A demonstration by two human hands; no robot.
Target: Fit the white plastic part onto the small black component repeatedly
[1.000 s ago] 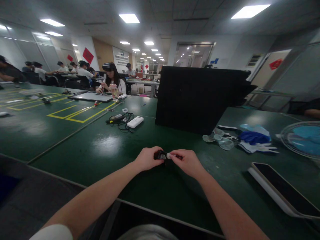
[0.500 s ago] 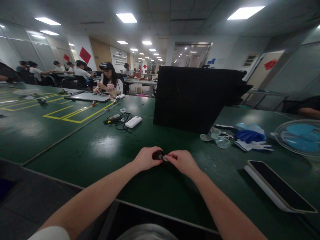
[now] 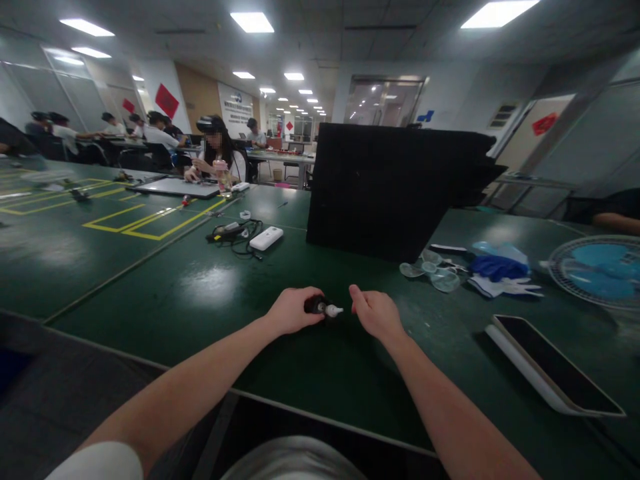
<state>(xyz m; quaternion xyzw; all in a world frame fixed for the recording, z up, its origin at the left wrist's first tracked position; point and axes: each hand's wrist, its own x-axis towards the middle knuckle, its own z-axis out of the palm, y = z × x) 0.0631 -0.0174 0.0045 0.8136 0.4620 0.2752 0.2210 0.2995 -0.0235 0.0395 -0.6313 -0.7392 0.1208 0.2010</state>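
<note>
My left hand (image 3: 295,311) is wrapped round a small dark object (image 3: 316,305) held low over the green table. A white piece with a narrow pointed tip (image 3: 334,311) sticks out of its right end, towards my other hand. The fingers cover much of the dark body, so its kind does not show. To the right, a short gap away from the tip, is my right hand (image 3: 376,312). Its fingers are curled in and the thumb points up against them. Whatever may be inside that grip is hidden.
A large black box-like panel (image 3: 375,190) stands ahead. Further left lie a white device (image 3: 267,238) and a black cable (image 3: 245,248). On the right are clear plastic pieces (image 3: 444,280), gloves (image 3: 500,270), a fan (image 3: 600,267) and a phone (image 3: 555,360). A person (image 3: 220,153) sits across the table.
My right hand has come off the white piece and moved to the right, leaving the pointed tip in sight. My left hand keeps its hold on the dark object.
</note>
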